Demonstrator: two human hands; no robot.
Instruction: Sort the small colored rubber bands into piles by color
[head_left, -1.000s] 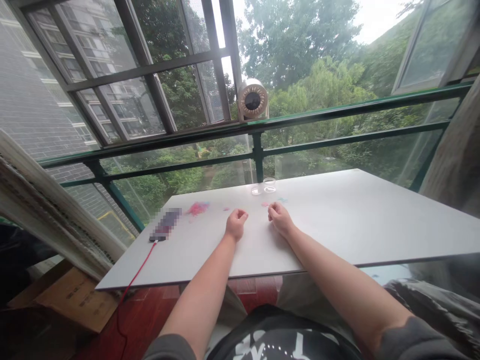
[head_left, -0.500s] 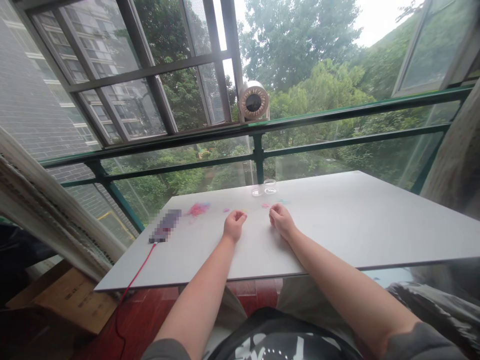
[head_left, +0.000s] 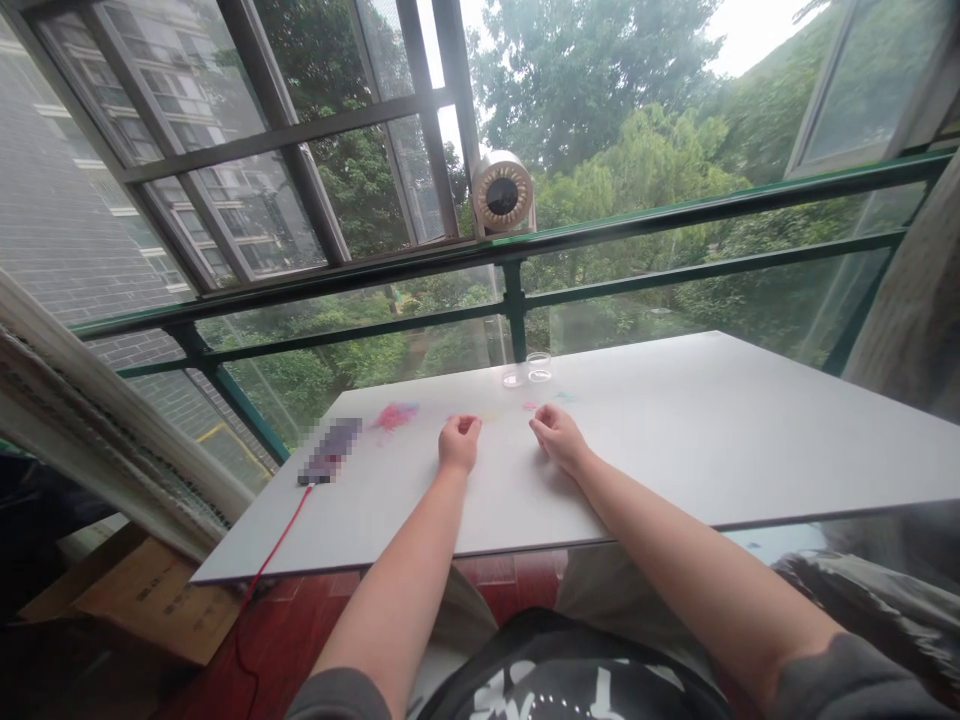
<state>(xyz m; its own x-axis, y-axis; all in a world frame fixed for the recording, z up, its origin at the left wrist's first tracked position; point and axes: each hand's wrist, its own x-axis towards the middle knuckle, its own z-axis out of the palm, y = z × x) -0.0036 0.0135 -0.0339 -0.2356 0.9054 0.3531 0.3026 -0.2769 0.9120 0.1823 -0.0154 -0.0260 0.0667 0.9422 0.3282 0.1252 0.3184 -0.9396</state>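
My left hand hovers over or rests at the middle of the white table, fingers pinched together. My right hand is a little to its right, also closed in a pinch. Whatever either hand holds is too small or hidden to make out. Just beyond the right hand lies a small pink piece, with light-blue bits farther right. A faint yellowish bit is beside the left fingertips. Left of the hands is a loose pile of thin pink, red and blue pieces, blurred.
Two small clear round containers stand near the far edge of the white table. A pixelated phone-like object with a red cable lies at left. A round fan-like device sits by the green railing.
My left hand has turned slightly and shifted a little to the left. My right hand has shifted slightly left, still pinched. The view has tilted a bit.
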